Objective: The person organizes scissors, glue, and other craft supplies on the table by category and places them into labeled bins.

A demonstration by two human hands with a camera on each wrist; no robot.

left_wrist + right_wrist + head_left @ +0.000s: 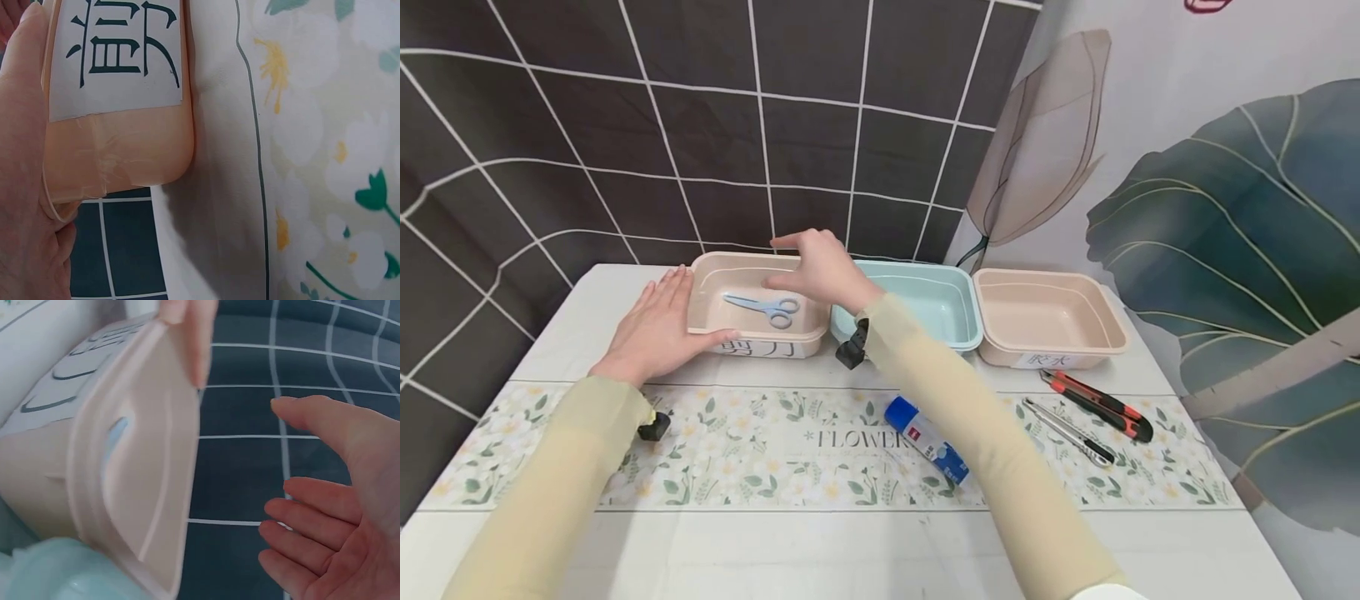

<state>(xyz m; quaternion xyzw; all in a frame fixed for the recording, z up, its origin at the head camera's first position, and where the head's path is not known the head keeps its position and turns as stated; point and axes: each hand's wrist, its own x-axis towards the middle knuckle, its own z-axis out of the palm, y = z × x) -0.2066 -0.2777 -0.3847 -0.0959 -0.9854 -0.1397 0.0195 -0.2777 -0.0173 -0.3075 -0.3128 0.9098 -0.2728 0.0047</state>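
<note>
My left hand (655, 329) lies against the left end of a pink bin (820, 321), fingers straight along its side and the thumb on the front rim. In the left wrist view the bin's white label (119, 56) shows large dark characters. Light-blue scissors (767, 309) lie inside this bin. Over the bin's right part, my right hand (823, 271) hovers with thumb and fingers spread apart and nothing between them. The right wrist view shows the right hand (331, 512) apart from the pink bin's rim (87, 462).
A light-blue bin (958, 312) stands in the middle, partly behind the right arm. Right of it is another labelled pink bin (1052, 308). In front lie a blue-capped glue stick (928, 440), a red-black utility knife (1101, 406) and a slim silver utility knife (1067, 432).
</note>
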